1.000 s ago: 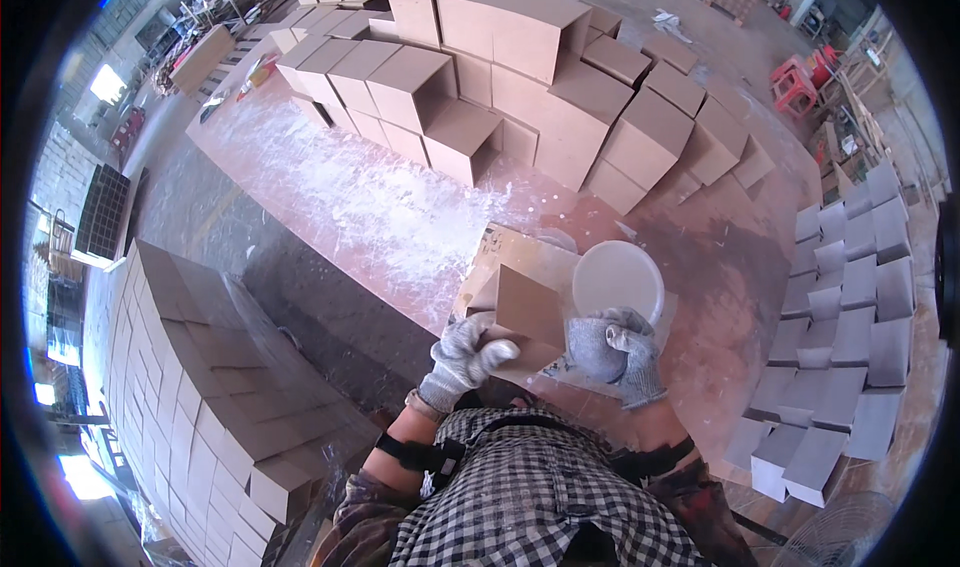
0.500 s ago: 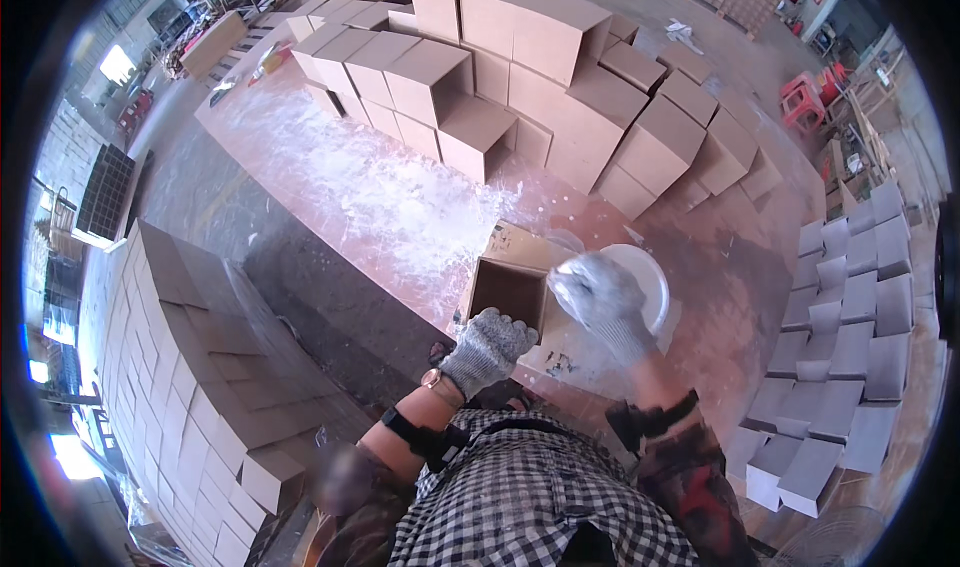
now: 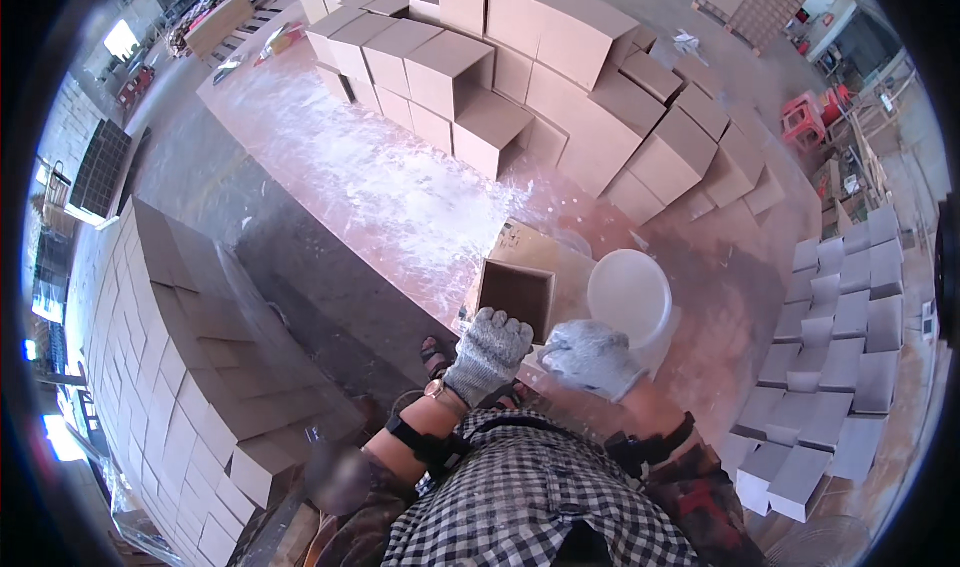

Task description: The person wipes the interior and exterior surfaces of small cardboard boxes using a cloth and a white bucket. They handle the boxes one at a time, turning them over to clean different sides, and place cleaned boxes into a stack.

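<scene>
A brown open-topped box (image 3: 530,289) stands on a stained board (image 3: 545,249) at the table's near edge, its inside dark. My left hand (image 3: 490,352), in a grey knit glove, has its fingers curled over the box's near rim. Just right of the box's near corner is my right hand (image 3: 592,355), also gloved, closed in a fist. Whatever its fingers hold, if anything, is hidden. Beyond that hand sits a round white tub (image 3: 630,295), close to the board.
Brown boxes (image 3: 570,32) are stacked across the table's far side. White powder smears the reddish tabletop (image 3: 380,177). More box stacks rise at the left (image 3: 160,357) and the right (image 3: 830,367). Red plastic stools (image 3: 803,119) stand far right.
My right hand has come down and toward me, from beside the tub to the box's near corner, uncovering more of the tub. My left hand stays on the box's rim.
</scene>
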A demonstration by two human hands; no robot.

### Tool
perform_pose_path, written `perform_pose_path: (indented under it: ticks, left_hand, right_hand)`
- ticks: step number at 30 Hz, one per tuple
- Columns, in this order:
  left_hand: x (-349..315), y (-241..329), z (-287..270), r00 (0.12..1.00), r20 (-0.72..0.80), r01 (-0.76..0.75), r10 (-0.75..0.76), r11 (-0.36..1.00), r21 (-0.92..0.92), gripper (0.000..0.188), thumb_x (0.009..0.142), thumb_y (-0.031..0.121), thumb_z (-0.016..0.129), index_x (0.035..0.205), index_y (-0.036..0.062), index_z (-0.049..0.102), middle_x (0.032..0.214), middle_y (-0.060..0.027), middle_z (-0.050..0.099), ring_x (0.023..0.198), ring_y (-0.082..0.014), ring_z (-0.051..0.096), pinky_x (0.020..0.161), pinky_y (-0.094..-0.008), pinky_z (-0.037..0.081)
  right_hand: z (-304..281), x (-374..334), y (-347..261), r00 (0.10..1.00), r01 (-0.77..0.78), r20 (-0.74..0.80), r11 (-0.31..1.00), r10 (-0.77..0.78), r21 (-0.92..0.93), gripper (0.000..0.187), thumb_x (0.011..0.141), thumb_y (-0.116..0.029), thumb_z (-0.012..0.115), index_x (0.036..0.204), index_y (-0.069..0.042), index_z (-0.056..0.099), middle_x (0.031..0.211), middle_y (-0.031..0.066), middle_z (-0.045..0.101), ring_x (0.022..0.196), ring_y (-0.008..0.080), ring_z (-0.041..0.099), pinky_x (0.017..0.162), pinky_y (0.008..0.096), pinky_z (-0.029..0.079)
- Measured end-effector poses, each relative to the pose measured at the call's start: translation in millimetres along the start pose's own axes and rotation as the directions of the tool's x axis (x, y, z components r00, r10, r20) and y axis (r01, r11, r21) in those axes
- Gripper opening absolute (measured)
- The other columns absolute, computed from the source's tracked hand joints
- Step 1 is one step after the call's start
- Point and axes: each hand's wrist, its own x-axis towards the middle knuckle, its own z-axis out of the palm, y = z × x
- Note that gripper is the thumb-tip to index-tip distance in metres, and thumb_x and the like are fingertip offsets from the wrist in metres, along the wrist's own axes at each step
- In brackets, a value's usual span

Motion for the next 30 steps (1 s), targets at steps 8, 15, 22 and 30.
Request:
perform_pose_path:
  ticks: [8,15,22,30]
  left_hand:
    - [-19,-39,-37,0.991,-0.105,-0.085,0.084,0.996,-0.006,0.045,0.075,0.03,0.067,0.111,0.0056,0.062,0.123,-0.0146,0.055,0.125,-0.0356,0.045,0.108,-0.0495,0.033]
    - [-21,-56,-18,0.98,-0.13,-0.158,0.148,0.985,-0.068,0.021,0.074,0.027,0.067,0.077,0.0061,0.063,0.117,-0.0148,0.059,0.129,-0.0359,0.043,0.106,-0.0501,0.036]
    - [-25,-60,-17,0.983,-0.14,-0.136,0.117,0.982,-0.134,0.019,0.074,0.024,0.068,0.074,0.006,0.062,0.115,-0.0153,0.059,0.128,-0.0368,0.043,0.105,-0.0503,0.038]
    - [-20,-58,-19,0.982,-0.152,-0.136,0.116,0.983,-0.126,0.02,0.072,0.024,0.069,0.076,0.0056,0.063,0.114,-0.0151,0.058,0.128,-0.0365,0.043,0.105,-0.0492,0.037]
  right_hand:
    - [-25,72,46,0.967,-0.179,-0.173,0.981,0.189,0.074,0.02,0.082,-0.03,0.057,0.086,-0.014,0.068,0.082,0.0099,0.066,0.084,0.0299,0.064,0.072,0.0433,0.052]
    - [2,35,31,0.98,0.102,0.182,0.988,-0.08,-0.119,0.019,0.08,-0.026,0.063,0.094,-0.017,0.073,0.094,0.0058,0.066,0.088,0.0253,0.063,0.082,0.0374,0.051]
    - [14,-3,23,0.979,-0.118,0.197,0.92,0.045,0.374,0.022,0.082,-0.032,0.062,0.093,-0.015,0.073,0.095,0.0059,0.068,0.089,0.0237,0.065,0.082,0.0375,0.051]
    - [-20,107,35,0.975,-0.059,0.166,0.893,0.147,-0.447,0.027,0.084,-0.028,0.054,0.086,-0.009,0.073,0.088,0.0156,0.069,0.082,0.0304,0.067,0.075,0.0408,0.054]
